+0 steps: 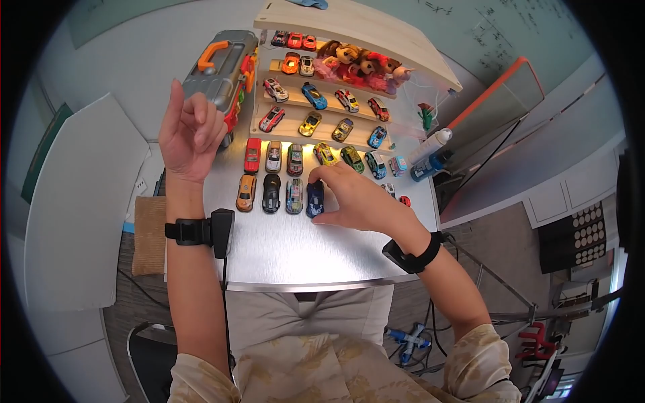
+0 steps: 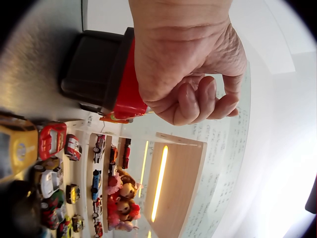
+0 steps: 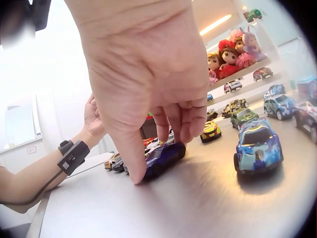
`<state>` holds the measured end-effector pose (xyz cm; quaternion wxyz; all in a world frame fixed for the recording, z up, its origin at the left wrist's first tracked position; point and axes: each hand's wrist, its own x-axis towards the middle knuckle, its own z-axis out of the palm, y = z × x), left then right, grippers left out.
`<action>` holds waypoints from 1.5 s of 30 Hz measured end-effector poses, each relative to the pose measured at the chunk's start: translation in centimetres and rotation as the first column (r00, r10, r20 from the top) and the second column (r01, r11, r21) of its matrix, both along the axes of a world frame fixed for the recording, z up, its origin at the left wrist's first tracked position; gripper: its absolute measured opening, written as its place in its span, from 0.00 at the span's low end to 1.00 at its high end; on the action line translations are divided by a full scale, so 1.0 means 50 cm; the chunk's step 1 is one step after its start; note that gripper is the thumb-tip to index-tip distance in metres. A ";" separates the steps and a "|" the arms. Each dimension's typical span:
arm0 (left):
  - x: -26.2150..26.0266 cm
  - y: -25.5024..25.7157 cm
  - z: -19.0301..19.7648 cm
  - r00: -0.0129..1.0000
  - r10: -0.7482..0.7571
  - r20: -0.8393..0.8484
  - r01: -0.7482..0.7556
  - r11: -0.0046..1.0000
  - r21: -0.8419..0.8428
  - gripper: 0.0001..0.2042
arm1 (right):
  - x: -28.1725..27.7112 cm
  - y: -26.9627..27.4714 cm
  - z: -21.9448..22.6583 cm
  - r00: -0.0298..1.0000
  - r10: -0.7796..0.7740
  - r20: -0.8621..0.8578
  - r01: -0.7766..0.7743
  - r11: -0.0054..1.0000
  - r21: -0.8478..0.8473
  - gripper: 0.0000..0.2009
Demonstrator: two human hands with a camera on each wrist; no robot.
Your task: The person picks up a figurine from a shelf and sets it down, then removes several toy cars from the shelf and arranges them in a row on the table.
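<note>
My right hand (image 1: 359, 200) holds a dark blue toy car (image 1: 315, 201) on the metal tabletop, thumb at its near end and fingertips at its far end. The right wrist view shows the thumb (image 3: 134, 161) against the blue car's body (image 3: 166, 157). That car ends a front row beside a graffiti-patterned toy car (image 1: 294, 195), a black one (image 1: 271, 193) and an orange one (image 1: 246, 193). My left hand (image 1: 191, 138) is raised off the table near the grey case, its fingers loosely curled with nothing in them.
Behind the front row stands another row with a red toy car (image 1: 252, 155). A wooden tiered shelf (image 1: 289, 125) holds more cars and several dolls (image 1: 363, 64). A grey toolbox-like case (image 1: 228, 60) stands at the left; a white spray can (image 1: 430, 146) and blue bottle (image 1: 430, 166) stand right.
</note>
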<state>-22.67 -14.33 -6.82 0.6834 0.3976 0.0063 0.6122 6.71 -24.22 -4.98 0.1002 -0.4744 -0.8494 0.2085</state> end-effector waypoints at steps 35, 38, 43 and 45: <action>0.000 0.002 -0.002 1.000 0.000 -0.004 0.000 1.000 0.001 0.29 | 0.062 0.084 0.045 0.996 -0.002 0.086 -0.014 0.982 0.190 0.26; -0.001 0.002 -0.002 1.000 0.002 -0.012 -0.002 1.000 -0.003 0.29 | 0.051 0.125 0.040 0.988 0.046 0.150 -0.067 0.988 0.139 0.27; -0.002 0.000 -0.001 1.000 0.005 -0.009 -0.005 1.000 0.003 0.29 | 0.036 0.157 0.029 0.966 0.082 0.244 -0.099 0.993 0.061 0.29; -0.003 0.001 -0.002 1.000 0.006 -0.010 -0.006 1.000 0.005 0.29 | 0.036 0.162 0.023 0.959 0.095 0.267 -0.116 0.991 0.063 0.29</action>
